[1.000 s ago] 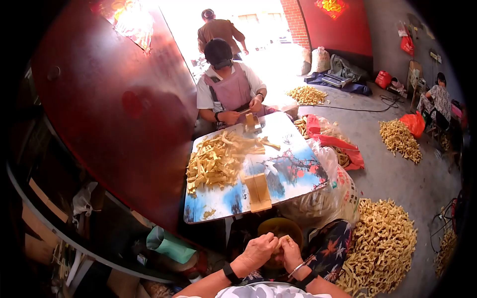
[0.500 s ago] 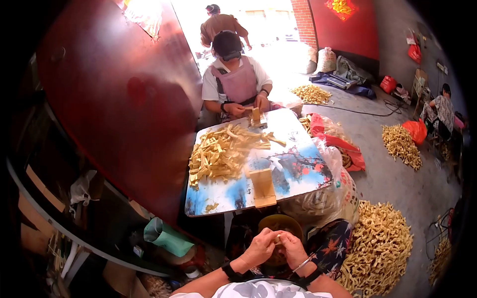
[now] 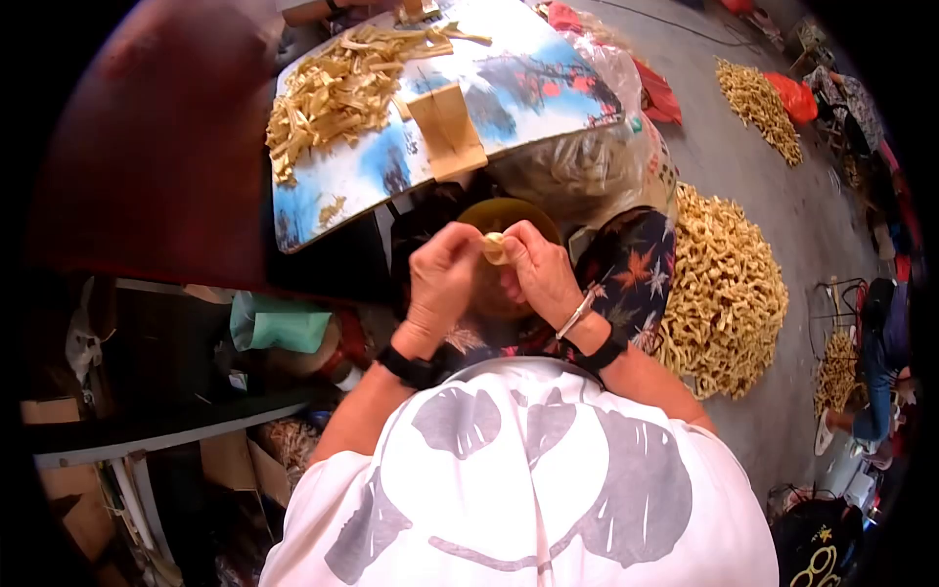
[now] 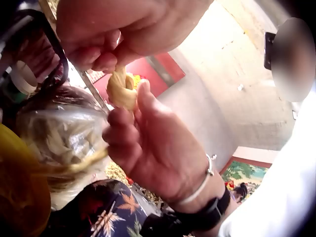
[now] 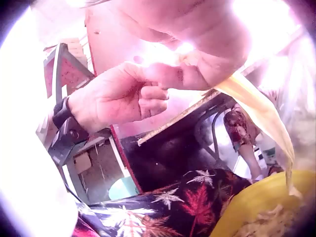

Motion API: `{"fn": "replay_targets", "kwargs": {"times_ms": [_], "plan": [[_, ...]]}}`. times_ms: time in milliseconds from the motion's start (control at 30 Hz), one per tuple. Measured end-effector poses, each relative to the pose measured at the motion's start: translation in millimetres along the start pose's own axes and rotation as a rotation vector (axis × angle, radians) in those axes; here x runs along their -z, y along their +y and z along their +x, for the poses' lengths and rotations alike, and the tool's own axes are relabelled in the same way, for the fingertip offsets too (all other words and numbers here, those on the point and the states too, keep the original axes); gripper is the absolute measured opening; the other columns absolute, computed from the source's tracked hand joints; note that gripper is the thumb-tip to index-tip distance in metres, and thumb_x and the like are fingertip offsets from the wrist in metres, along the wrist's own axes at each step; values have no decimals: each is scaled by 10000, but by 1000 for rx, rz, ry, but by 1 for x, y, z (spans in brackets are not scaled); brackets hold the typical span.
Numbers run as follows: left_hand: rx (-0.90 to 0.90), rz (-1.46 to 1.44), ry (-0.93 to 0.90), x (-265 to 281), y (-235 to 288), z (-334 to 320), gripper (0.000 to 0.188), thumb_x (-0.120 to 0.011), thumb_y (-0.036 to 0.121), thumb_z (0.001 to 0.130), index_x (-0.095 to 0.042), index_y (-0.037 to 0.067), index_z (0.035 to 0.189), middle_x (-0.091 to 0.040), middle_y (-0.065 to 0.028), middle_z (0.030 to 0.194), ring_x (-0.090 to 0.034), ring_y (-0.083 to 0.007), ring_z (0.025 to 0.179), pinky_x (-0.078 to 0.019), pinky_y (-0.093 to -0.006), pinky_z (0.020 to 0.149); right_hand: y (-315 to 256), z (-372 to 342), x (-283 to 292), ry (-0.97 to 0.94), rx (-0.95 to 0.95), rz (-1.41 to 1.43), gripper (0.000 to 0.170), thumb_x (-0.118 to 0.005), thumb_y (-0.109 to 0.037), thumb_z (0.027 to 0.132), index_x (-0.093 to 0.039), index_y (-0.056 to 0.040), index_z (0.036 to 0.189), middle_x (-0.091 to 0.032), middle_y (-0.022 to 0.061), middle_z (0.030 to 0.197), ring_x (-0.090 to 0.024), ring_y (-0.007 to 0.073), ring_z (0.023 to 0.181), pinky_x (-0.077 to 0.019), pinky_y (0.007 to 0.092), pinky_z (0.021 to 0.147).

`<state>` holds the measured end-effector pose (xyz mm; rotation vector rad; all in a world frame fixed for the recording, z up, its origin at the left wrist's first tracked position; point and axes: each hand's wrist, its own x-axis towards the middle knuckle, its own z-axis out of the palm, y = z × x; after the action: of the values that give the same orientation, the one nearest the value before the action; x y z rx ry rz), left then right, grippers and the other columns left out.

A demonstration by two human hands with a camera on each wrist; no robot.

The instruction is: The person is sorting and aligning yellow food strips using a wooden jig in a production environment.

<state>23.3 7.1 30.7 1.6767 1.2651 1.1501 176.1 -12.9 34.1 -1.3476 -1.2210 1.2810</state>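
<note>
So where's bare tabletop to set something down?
The blue-and-white painted tabletop: between the tan wooden board and the right edge, and left of that board along the near edge, barring a small yellowish patch. Crowded: back left, under heaped flat yellow strips.

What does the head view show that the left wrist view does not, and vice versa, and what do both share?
Head view only: the wooden piece on the painted tabletop and the grey print on the white shirt.

Left wrist view only: a landscape picture in the background and a long strip end trailing from the right hand.

Both: that hand and the left hand holding a knotted strip, the silvery bracelet and leaf-print trousers.
</note>
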Motion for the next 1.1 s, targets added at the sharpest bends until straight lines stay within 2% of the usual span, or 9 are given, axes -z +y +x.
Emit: {"fn": "replay_targets", "kwargs": {"times_ms": [133, 233, 333, 367, 467, 667, 833, 1000, 1100], "plan": [[219, -205, -49, 22, -16, 14, 45, -625, 27, 915, -658, 27, 946, -614, 4, 731, -512, -68, 608, -438, -233, 572, 15, 9, 14, -77, 146, -259, 241, -523, -239, 1005, -579, -18, 926, -634, 54, 662, -593, 127, 549, -479, 302, 525], [420, -756, -61, 18, -22, 12, 124, -622, 66, 942, -637, 38, 1062, -637, -14, 817, -545, -79, 630, -452, -207, 588, 14, 5, 6, -28, 90, -75, 231, -515, -209, 1005, -597, -15, 911, -617, 70, 653, -568, 145, 532, -476, 304, 533], [500, -1001, -116, 3, -17, 2, 236, -644, 118, 939, -587, 33, 1152, -666, -62, 1010, -631, -134, 880, -515, -269, 780, 1, -1, -5, 47, -36, -23, 182, -549, -164, 974, -613, -5, 913, -634, 98, 719, -612, 217, 601, -488, 345, 595], [507, -1041, -153, -3, -15, -2, 250, -647, 127, 939, -582, 31, 1160, -665, -65, 1039, -635, -138, 931, -517, -279, 815, 6, 1, -10, 95, 118, -104, 163, -567, -157, 959, -613, -8, 911, -641, 109, 753, -620, 240, 636, -493, 352, 609], [468, -895, -96, -4, -16, -4, 261, -638, 155, 952, -581, 29, 1173, -669, -61, 1055, -640, -134, 969, -516, -276, 842, 33, 7, -16, 138, 489, -309, 163, -659, -152, 885, -614, -8, 948, -658, 155, 913, -641, 327, 777, -512, 388, 684], [386, -716, -328, 3, -22, -4, 245, -621, 166, 965, -612, 0, 1146, -676, -35, 987, -632, -94, 852, -514, -254, 808, 26, 26, -1, 52, 326, -158, 217, -668, -189, 886, -617, 14, 947, -641, 160, 859, -642, 331, 766, -515, 380, 696], [335, -409, -226, 5, -13, -19, 170, -608, 139, 971, -641, 27, 1095, -635, 20, 852, -543, -38, 718, -448, -188, 644, 24, 30, 2, 171, 330, -340, 215, -644, -204, 915, -589, -8, 983, -655, 181, 844, -646, 365, 755, -514, 369, 656], [271, -251, -117, 11, -22, -16, 119, -603, 106, 958, -650, -2, 979, -582, 43, 761, -483, -31, 727, -408, -192, 629, 17, 29, 3, -81, 84, 25, 226, -693, -223, 897, -609, -29, 979, -669, 57, 802, -633, 123, 698, -500, 273, 630], [306, -312, -157, 12, -19, -13, 138, -588, 173, 987, -643, 46, 986, -459, 99, 657, -371, 10, 539, -292, -162, 470, 21, 32, 3, -160, 72, 126, 195, -707, -193, 882, -628, -36, 966, -645, -18, 789, -578, 44, 708, -485, 236, 633]]}}
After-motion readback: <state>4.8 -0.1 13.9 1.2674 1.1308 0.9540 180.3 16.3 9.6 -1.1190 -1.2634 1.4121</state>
